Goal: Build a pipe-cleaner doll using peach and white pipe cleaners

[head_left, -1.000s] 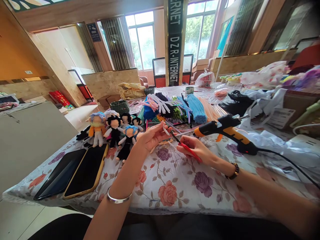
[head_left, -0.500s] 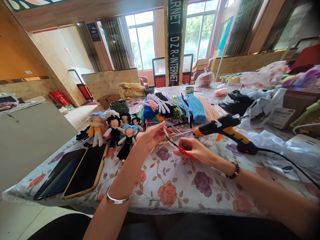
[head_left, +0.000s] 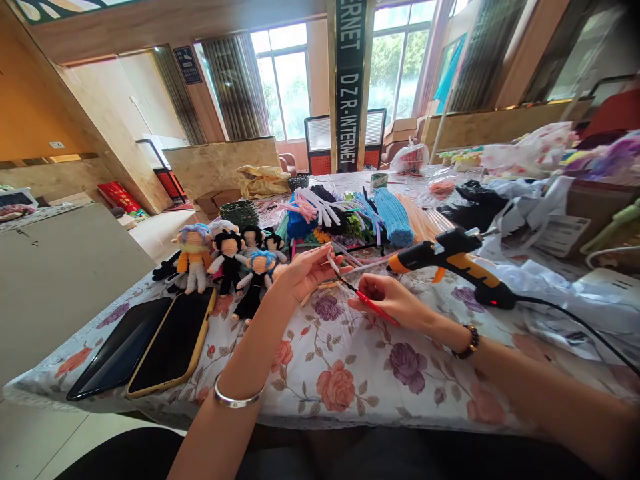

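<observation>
My left hand [head_left: 307, 270] is raised over the table, its thumb and fingers pinching a short white fuzzy stem [head_left: 331, 259], like a pipe cleaner. My right hand [head_left: 387, 300] is closed round red-handled pliers [head_left: 373, 307]. Their slim dark jaws point up and left and reach the lower end of the white stem. A black and orange glue gun [head_left: 450, 263] lies just beyond my right hand, its red light lit. Several small yarn dolls [head_left: 230, 257] are grouped to the left of my left hand. The exact contact at the jaw tips is too small to make out.
Two phones [head_left: 167, 347] lie at the front left on the flowered tablecloth [head_left: 340, 390]. Bundles of coloured fuzzy stems [head_left: 390, 217] are heaped behind my hands. Plastic bags [head_left: 465, 203], white ribbon-like material [head_left: 560, 293] and the glue gun's cord [head_left: 575, 317] fill the right side.
The pliers' dark jaws have shifted slightly and lie closer in line with the white stem's lower end. Both hands stay almost in place.
</observation>
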A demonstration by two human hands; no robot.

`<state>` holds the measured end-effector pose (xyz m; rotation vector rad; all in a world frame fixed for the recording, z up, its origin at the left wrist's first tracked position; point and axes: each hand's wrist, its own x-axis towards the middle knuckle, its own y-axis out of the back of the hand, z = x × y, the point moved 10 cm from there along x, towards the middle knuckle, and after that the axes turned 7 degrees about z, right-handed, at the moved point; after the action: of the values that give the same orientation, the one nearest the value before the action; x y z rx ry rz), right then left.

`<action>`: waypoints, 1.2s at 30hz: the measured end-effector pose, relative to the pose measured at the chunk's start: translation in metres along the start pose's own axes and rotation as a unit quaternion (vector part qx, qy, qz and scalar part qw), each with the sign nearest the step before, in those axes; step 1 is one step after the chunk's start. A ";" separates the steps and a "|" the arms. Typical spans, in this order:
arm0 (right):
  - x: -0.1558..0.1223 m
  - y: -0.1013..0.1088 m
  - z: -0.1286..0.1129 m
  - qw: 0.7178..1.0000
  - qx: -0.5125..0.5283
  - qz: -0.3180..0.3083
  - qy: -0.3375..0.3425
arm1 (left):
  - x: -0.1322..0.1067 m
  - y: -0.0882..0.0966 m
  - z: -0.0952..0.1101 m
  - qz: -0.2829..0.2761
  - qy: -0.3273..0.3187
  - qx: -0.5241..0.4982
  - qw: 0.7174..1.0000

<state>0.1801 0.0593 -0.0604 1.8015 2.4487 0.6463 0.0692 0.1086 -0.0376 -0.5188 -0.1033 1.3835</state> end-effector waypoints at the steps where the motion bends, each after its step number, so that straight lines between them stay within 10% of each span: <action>1: 0.000 0.000 0.000 1.000 0.001 0.001 0.000 | -0.001 -0.001 0.000 -0.003 0.000 -0.003 1.000; 15: 0.002 0.009 -0.010 0.992 0.091 0.085 0.016 | 0.010 0.009 0.014 0.016 -0.086 -0.016 0.996; 23: -0.006 0.039 -0.010 0.960 0.099 0.256 0.049 | -0.014 -0.018 0.022 0.002 -0.220 0.252 0.942; 30: -0.008 0.034 -0.012 0.963 0.101 0.247 0.045 | -0.042 -0.034 0.019 0.008 -0.282 0.386 0.878; 36: -0.006 0.024 -0.014 0.969 0.129 0.202 0.052 | -0.045 -0.018 0.004 0.059 -0.277 0.357 0.890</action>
<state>0.2000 0.0548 -0.0412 2.4661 2.3323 0.4610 0.0746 0.0647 -0.0168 0.5023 -0.0156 1.5354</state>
